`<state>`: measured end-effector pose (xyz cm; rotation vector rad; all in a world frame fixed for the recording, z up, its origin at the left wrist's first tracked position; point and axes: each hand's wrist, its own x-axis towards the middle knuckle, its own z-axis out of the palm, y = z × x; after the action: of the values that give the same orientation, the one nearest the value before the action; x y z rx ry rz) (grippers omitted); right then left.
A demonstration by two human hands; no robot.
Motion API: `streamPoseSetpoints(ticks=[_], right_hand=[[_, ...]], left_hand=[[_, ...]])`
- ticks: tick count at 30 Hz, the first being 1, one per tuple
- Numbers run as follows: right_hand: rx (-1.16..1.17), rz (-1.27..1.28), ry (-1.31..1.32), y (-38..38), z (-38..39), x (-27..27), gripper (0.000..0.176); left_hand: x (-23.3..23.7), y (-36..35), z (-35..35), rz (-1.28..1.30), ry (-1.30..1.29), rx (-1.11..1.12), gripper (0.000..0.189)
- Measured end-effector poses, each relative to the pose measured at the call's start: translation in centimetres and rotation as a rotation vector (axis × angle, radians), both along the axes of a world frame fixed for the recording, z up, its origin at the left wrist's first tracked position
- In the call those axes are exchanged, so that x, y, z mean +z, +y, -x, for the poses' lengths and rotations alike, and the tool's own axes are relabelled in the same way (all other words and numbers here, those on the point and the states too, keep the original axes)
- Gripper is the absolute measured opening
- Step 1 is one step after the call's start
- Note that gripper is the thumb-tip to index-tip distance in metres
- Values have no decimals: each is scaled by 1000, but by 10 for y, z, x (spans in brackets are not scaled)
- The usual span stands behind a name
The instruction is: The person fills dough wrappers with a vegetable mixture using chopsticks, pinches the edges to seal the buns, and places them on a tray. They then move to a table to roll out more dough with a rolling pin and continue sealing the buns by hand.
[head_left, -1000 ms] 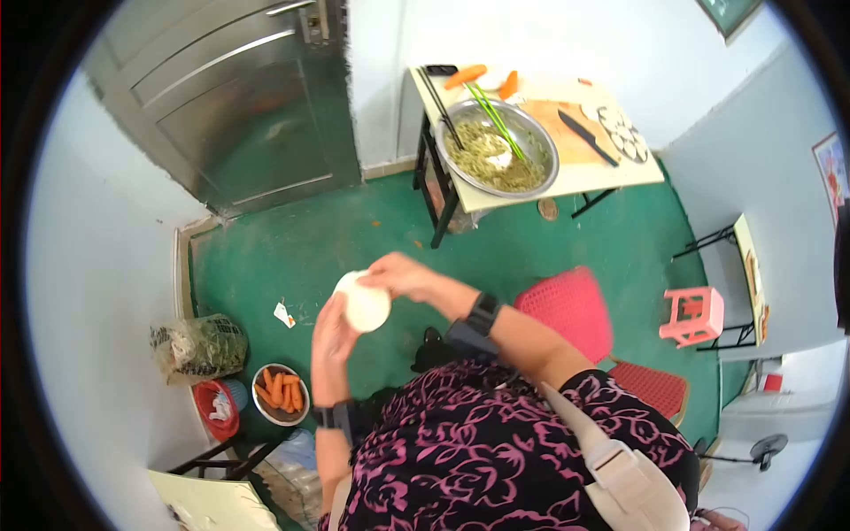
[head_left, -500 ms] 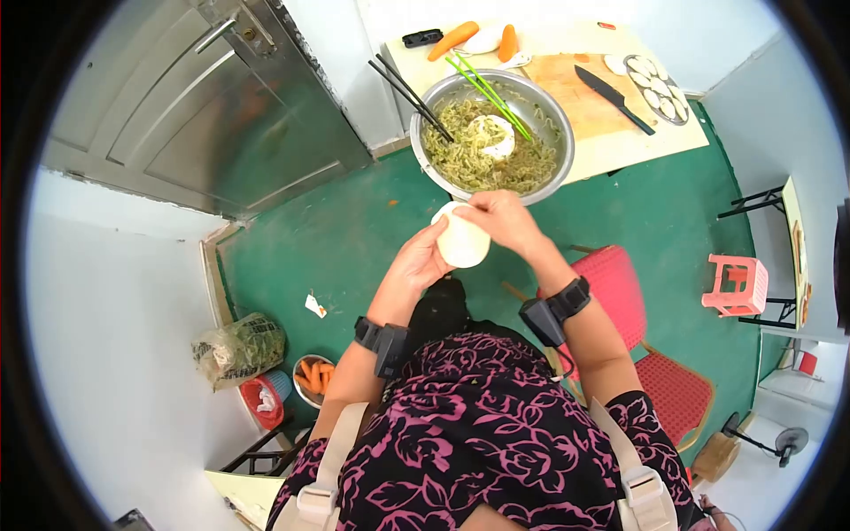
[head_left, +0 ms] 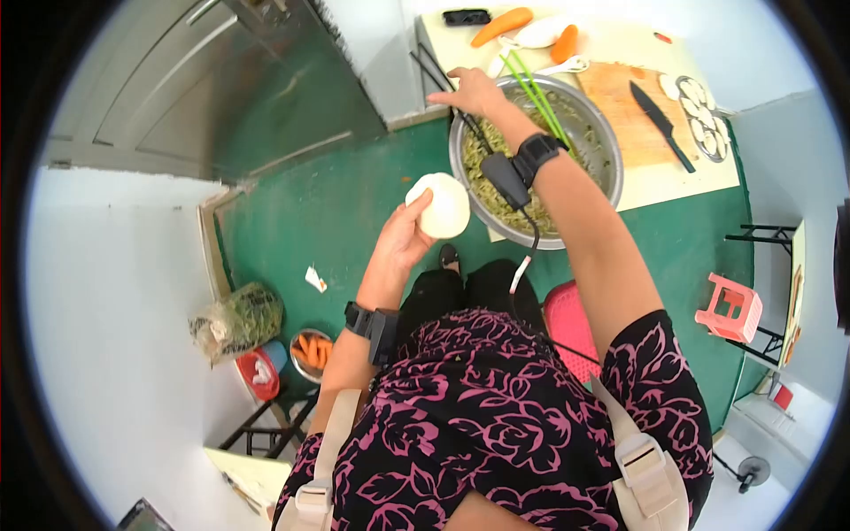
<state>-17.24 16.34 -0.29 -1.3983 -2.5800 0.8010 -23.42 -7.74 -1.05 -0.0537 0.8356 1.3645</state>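
In my left hand [head_left: 405, 237] is a round white dough wrapper [head_left: 445, 209], its edge pinched with the thumb on top and the fingers beneath. My right hand [head_left: 475, 94] reaches over the left rim of a large metal bowl [head_left: 611, 133], thumb and forefinger spread apart close to a pair of black chopsticks [head_left: 425, 71]. Shredded green filling [head_left: 509, 190] fills the bowl's bottom, partly hidden by my right forearm. Green chopsticks [head_left: 534, 93] also lean in the bowl.
A table [head_left: 691, 186] bears a cutting board [head_left: 620, 102], a black knife [head_left: 660, 122], a plate of white pieces [head_left: 706, 119] and carrots [head_left: 502, 26]. A pink stool [head_left: 730, 307] stands right; a red chair [head_left: 568, 323] is beside me. On the floor left sits a carrot bowl [head_left: 312, 354].
My right hand has left the dough wrapper and moved up to the black chopsticks at the bowl. My left hand keeps the wrapper, now slightly further left. The view has shifted.
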Motion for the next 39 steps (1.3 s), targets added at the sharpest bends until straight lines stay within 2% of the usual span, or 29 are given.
streamPoseSetpoints(ticks=[1,2,4,9,11,13,15,18,21,23,25,28,31,39], right_hand=[[55,28,-87,3,6,-1,64],[87,26,-113,4,9,-3,49],[78,-68,-81,-3,9,-1,43],[168,-91,-5,2,-51,21,39],[122,241,105,-6,-94,44,34],[111,140,266,-23,-140,50,32],[15,178,446,-38,-181,44,20],[-75,393,737,-65,-219,59,12],[-20,386,729,-78,-238,39,14],[62,199,672,-83,-231,27,15],[-44,291,695,-87,-221,17,11],[52,115,734,-79,-208,-2,9],[-182,306,811,-80,-203,-13,9],[-614,391,1094,-83,-197,-38,12]], left_hand=[[-2,0,3,12,14,21,33],[-5,0,6,19,-27,19,32],[-2,2,7,29,-99,58,32],[-14,15,9,-74,-210,104,33],[-10,18,12,-92,-149,144,33],[-14,19,14,-159,-167,144,34],[-10,20,13,-218,-165,109,36],[-12,25,9,-292,-230,73,40],[-12,31,3,-245,-240,63,43],[-14,34,1,-246,-266,46,43],[-17,33,-2,-213,-272,38,43],[-15,34,-5,-163,-251,42,43],[-13,30,-4,-143,-239,73,42],[-21,27,6,-156,-256,193,38]])
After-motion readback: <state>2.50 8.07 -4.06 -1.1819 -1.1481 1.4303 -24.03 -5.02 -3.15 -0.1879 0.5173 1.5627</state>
